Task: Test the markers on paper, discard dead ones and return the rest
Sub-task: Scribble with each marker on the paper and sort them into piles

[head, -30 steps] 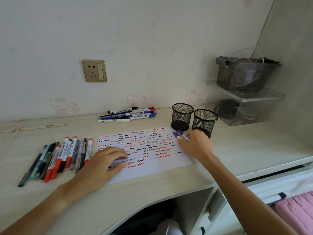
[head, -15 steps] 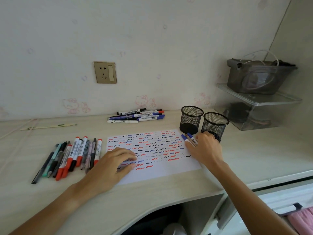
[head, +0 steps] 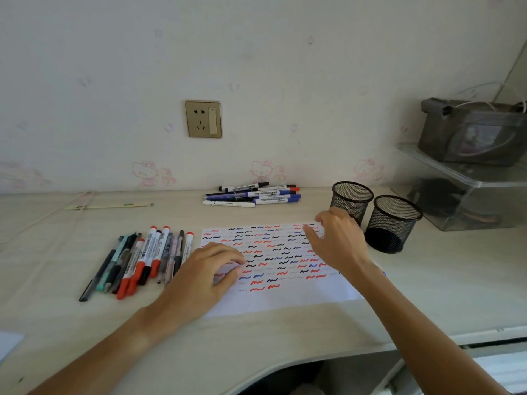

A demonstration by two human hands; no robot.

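The left hand (head: 208,270) lies nearest, its grip empty, fingers loosely bent and fingertips pressing the paper (head: 281,296) flat on the worktop (head: 427,295) at its 9 o'clock edge. At the sheet's 1 o'clock corner the right hand (head: 338,242) hovers with fingers relaxed and spread. A moment ago it pinched two blue-capped markers here; now none shows in its grip, though the palm side is hidden, so that grip looks empty but I cannot be sure. I judge those markers were just set down or dropped off, closing one test round. Rows of red, black and blue squiggles already fill the paper. At 9 o'clock a row of pens and markers (head: 142,259) lies side by side; at 12 o'clock a smaller marker pile (head: 252,193) sits by the wall. Two mesh cups (head: 392,220) stand at 2 o'clock.
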